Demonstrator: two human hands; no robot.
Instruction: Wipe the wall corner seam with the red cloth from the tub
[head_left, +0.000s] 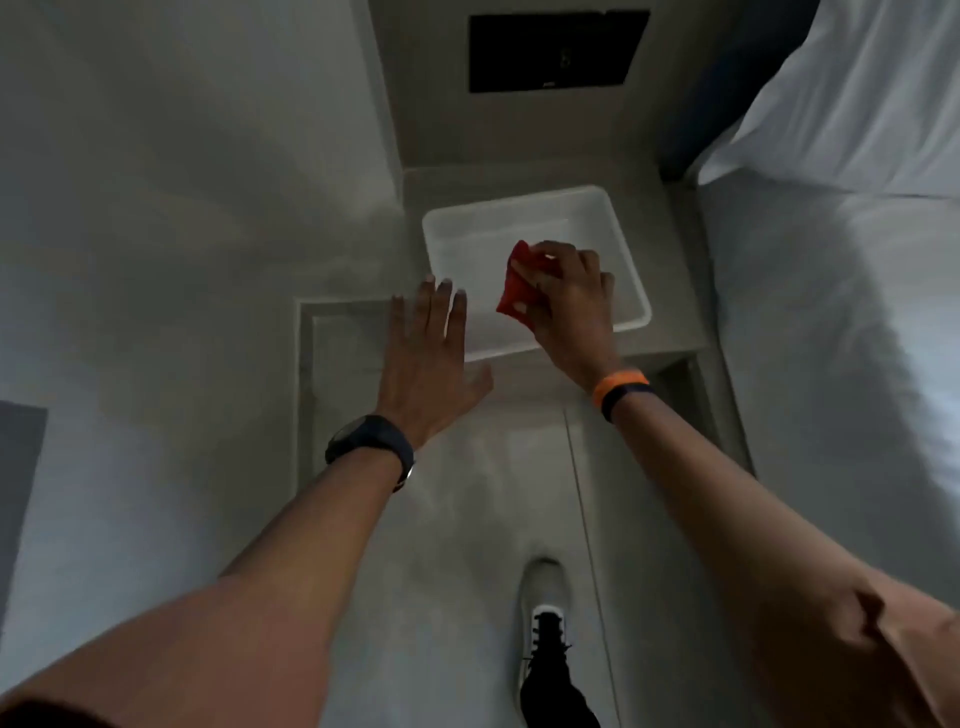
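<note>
Right hand (566, 296) clamped on red cloth (517, 288) above white tub (613, 218); left hand (428, 364) spread flat, fingers apart.

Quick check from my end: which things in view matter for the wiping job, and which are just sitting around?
For the job: red cloth held in the right hand; white tub; wall corner seam; left hand, open.

Just around: bed, pillow, black wall panel.
</note>
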